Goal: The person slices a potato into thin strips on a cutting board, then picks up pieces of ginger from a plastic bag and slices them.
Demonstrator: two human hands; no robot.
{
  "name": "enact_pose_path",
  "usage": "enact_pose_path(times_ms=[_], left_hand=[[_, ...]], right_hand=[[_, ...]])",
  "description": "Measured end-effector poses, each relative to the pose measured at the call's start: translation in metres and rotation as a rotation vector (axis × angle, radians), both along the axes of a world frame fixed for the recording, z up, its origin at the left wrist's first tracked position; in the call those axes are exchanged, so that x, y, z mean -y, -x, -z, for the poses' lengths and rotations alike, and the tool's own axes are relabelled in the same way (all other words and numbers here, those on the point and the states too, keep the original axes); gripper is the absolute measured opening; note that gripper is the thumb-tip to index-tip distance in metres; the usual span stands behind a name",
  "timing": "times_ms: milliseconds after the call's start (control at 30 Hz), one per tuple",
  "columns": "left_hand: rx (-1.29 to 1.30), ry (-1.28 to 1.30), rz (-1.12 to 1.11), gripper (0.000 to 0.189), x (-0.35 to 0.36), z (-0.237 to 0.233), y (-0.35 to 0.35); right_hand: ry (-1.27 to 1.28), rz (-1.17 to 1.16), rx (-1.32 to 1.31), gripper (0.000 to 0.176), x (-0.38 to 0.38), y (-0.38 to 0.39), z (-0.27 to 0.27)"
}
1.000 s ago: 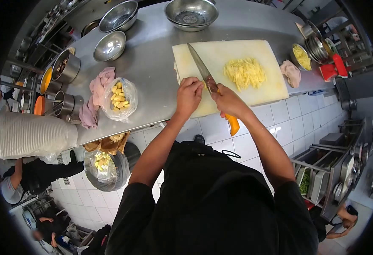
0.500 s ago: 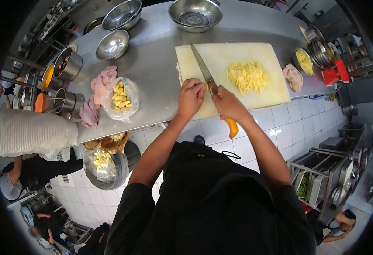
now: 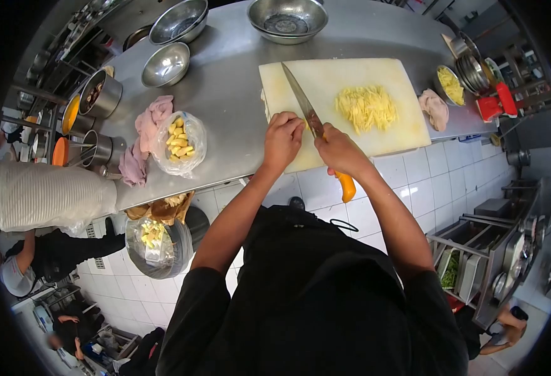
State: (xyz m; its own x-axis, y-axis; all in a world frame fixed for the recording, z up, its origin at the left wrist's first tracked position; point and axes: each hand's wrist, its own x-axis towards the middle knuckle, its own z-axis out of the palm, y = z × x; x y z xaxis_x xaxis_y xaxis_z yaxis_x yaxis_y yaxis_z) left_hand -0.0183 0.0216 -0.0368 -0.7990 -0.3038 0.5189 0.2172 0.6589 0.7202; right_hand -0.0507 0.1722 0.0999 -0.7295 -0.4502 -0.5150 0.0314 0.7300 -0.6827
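My right hand (image 3: 341, 150) is wrapped round the orange handle (image 3: 346, 188) of a large kitchen knife (image 3: 298, 89), its long blade lying over the cutting board and pointing away from me. Right beside the blade, my left hand (image 3: 283, 143) pinches a small yellow piece (image 3: 305, 124), mostly hidden by the fingers. Both hands are at the near edge of the white cutting board (image 3: 325, 72). A heap of thin pale yellow shreds (image 3: 366, 108) lies on the board, right of the knife. Left of the board, peeled yellow pieces (image 3: 179, 139) fill an open plastic bag (image 3: 194, 161).
Metal bowls (image 3: 288, 22) stand at the back, with another bowl (image 3: 165, 66) at left. Pink cloths (image 3: 153, 119) lie beside the bag; one more cloth (image 3: 435, 109) is right of the board. Stacked containers (image 3: 52, 195) and a lined bin (image 3: 156, 266) are at left. Other people stand lower left.
The hands and knife keep nearly the same place at the blade's heel, with only slight finger movement. The whole view has shifted a little.
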Motion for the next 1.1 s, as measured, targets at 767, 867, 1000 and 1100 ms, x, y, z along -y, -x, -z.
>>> enact_pose_path(times_ms=[767, 867, 1000, 1100], left_hand=[[-0.006, 0.041, -0.016, 0.008, -0.002, -0.003, 0.0], [-0.004, 0.052, -0.014, 0.01, -0.002, 0.0, 0.0], [0.017, 0.074, 0.033, 0.014, 0.001, -0.001, -0.002], [0.015, 0.122, 0.091, 0.016, 0.003, -0.009, -0.001]], right_hand=[[0.082, 0.081, -0.051, 0.039, -0.004, 0.001, 0.024], [0.148, 0.141, -0.051, 0.039, -0.012, 0.0, 0.02], [0.183, 0.202, -0.083, 0.035, -0.032, 0.004, 0.017], [0.122, 0.209, -0.089, 0.033, -0.046, 0.003, 0.012]])
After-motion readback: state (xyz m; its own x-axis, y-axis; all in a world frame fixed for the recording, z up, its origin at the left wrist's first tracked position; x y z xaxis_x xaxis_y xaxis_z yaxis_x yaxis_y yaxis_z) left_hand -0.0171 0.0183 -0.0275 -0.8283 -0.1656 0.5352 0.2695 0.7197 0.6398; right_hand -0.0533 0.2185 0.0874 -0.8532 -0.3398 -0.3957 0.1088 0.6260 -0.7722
